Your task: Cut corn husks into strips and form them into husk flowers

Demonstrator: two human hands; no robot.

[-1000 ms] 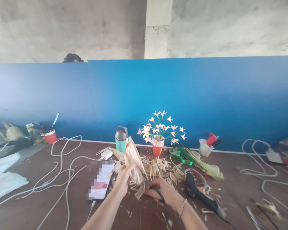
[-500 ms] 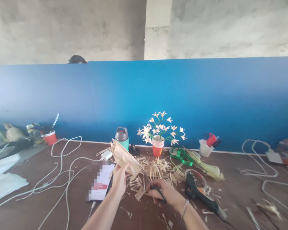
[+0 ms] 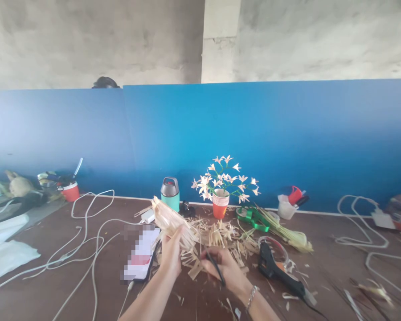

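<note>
My left hand (image 3: 171,253) is closed round the base of a pale dried leaf husk (image 3: 169,220), which leans up and to the left above the table. My right hand (image 3: 223,266) grips black-handled scissors (image 3: 215,266), with the blades pointing up towards the husk's lower edge. Both hands hover over a heap of pale husk cuttings (image 3: 220,238) on the brown table (image 3: 70,285). A phone (image 3: 141,253) lies just left of my left hand.
An orange paper cup of small handmade flowers (image 3: 220,201) and a teal flask (image 3: 170,192) stand by the blue partition (image 3: 287,133). A black glue gun (image 3: 277,270), green ribbon (image 3: 252,216), white cables (image 3: 87,240) and white cloth (image 3: 6,254) lie around. A person's head shows above the partition.
The husk has tipped from upright to leaning left and dropped lower. My right hand with the scissors has shifted slightly left, closer to my left hand.
</note>
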